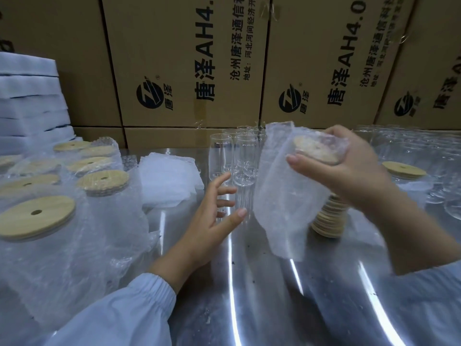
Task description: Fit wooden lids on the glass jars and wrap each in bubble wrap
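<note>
The left hand (212, 221) reaches in from the lower left, held in the air with its fingers spread and loosely bent, thumb out, palm turned to the right. Its wrist comes out of a pale blue sleeve (129, 308) with a gathered cuff. The right hand (354, 168) is raised higher, fingers and thumb curled round the top end of a wrapped jar (282, 201); its forearm is bare.

Glossy metal table (274, 295), matt wooden lids (37, 217), clear glass jars (245, 158).
</note>
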